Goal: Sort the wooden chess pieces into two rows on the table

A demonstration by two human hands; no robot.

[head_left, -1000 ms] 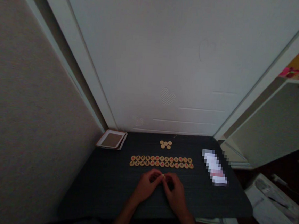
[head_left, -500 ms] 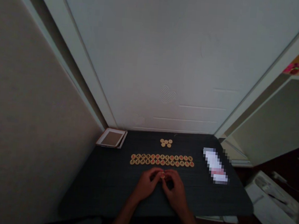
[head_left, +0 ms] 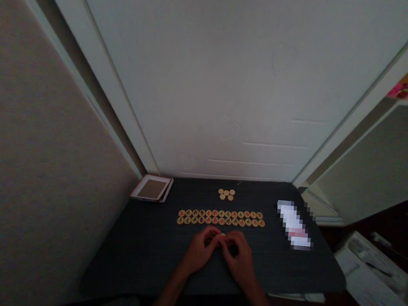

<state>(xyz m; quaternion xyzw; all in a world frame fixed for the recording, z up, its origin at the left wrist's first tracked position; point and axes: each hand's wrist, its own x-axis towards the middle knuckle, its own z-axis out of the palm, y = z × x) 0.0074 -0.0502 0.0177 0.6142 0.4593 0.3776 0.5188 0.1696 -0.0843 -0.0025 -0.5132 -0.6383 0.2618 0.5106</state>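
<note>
My left hand and my right hand meet near the middle of the dark table. Between their fingertips they pinch one round wooden xiangqi piece, mostly covered by the fingers. Just beyond my hands lie two long rows of xiangqi pieces, face up with red and dark characters. Farther back, several more pieces form a small cluster, their visible sides plain.
An open, shallow box sits at the table's back left corner. On the right side lies a white, pixelated item. A white box is on the floor at the right. Behind the table rises a white panel.
The piece between my fingertips has turned a little; its pale upper edge shows now instead of the reddish face. Both hands stay in nearly the same place.
</note>
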